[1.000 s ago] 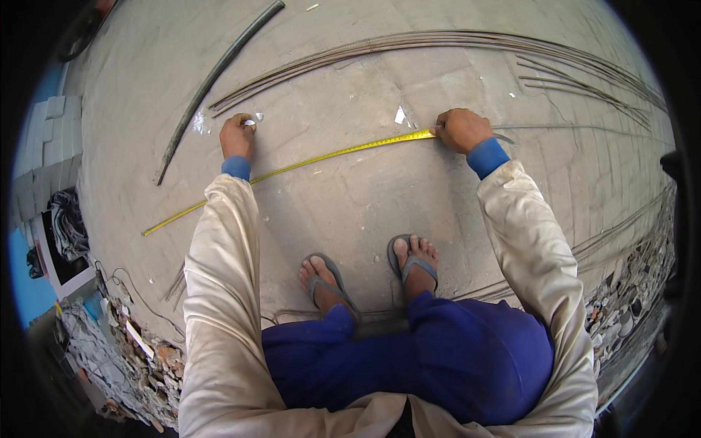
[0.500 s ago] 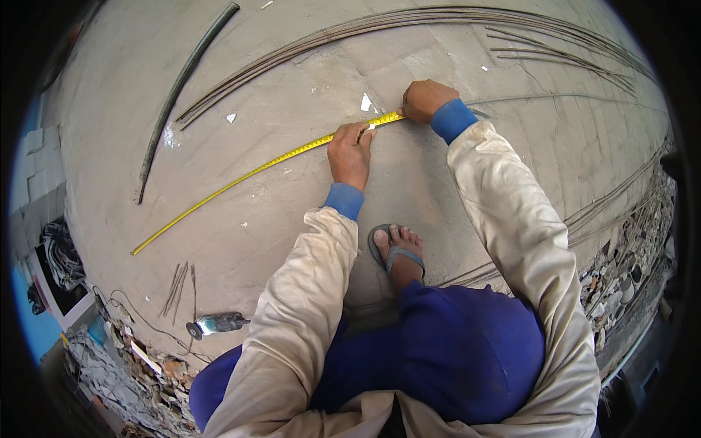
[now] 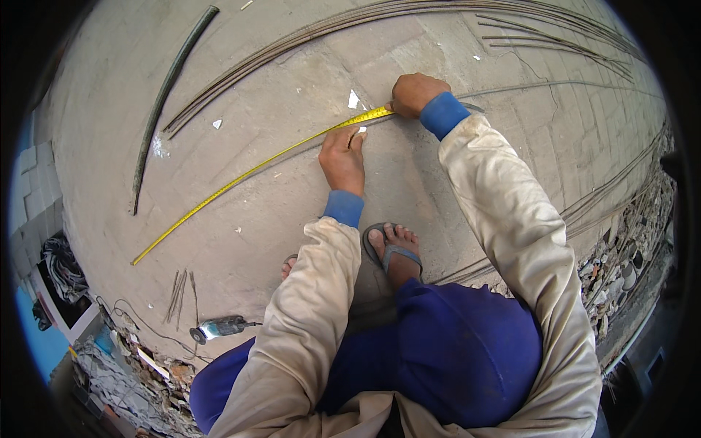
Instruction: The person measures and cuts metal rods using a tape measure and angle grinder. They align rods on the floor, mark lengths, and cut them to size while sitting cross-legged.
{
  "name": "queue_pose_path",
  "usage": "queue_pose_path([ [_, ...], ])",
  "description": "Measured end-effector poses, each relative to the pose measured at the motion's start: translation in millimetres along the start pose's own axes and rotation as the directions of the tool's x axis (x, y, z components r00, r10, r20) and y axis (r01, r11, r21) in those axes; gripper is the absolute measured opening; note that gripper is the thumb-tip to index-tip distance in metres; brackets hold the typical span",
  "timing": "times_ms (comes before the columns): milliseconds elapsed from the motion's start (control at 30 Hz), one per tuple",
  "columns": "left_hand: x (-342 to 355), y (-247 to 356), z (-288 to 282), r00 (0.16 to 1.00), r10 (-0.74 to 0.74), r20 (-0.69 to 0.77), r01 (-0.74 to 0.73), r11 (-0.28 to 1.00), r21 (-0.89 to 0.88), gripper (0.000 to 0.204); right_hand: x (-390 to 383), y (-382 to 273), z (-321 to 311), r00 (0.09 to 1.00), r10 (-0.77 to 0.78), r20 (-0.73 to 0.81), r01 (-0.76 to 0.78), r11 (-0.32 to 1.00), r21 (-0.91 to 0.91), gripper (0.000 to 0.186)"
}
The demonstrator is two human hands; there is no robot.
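A yellow tape measure blade stretches over the paving from the far lower left up to my right hand. My right hand is closed round the blade's upper end; the fist hides whatever lies inside it. A thin grey rod runs along the ground to the right of that fist. My left hand sits just below the blade, fingertips close against it, with a small white shard pinched between thumb and fingers. Another white shard lies on the ground beyond the blade.
Long thin rebar rods lie across the far side, beside a black hose. An angle grinder with a cord and short rods lie at lower left. Rubble lines the right edge. My sandalled foot stands between my arms.
My left hand has dropped slightly back from the blade, which now looks twisted and narrower beside it. More of my other foot shows by the left sleeve. The whole view has shifted a little.
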State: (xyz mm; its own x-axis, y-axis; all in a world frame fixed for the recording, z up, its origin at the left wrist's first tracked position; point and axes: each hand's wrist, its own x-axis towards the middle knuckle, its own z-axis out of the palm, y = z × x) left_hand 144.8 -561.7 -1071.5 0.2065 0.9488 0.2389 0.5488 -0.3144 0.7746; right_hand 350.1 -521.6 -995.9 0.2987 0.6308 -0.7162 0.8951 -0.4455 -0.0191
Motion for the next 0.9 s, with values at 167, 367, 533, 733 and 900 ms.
queue_pose_path([
  [167,-2,1,0,1.0,-0.028,0.003,0.028,1.0,0.007,0.018,2,1,3,1.0,-0.009,-0.006,0.009,1.0,-0.002,0.048],
  [367,4,9,9,0.984,-0.174,0.043,0.173,0.984,0.031,0.015,2,3,5,1.0,-0.016,-0.017,0.016,1.0,0.001,0.048],
  [533,9,16,17,0.985,-0.175,0.0,0.173,0.975,0.136,0.016,2,2,3,1.0,-0.017,-0.013,0.017,1.0,-0.004,0.047],
  [733,11,23,11,0.891,-0.414,0.188,0.378,0.904,0.201,0.014,-1,0,-1,1.0,0.002,0.008,-0.002,1.0,-0.005,0.047],
  [900,13,21,1,0.956,-0.277,0.095,0.262,0.953,0.151,0.017,1,1,2,1.0,0.007,-0.007,-0.007,1.0,0.005,0.048],
])
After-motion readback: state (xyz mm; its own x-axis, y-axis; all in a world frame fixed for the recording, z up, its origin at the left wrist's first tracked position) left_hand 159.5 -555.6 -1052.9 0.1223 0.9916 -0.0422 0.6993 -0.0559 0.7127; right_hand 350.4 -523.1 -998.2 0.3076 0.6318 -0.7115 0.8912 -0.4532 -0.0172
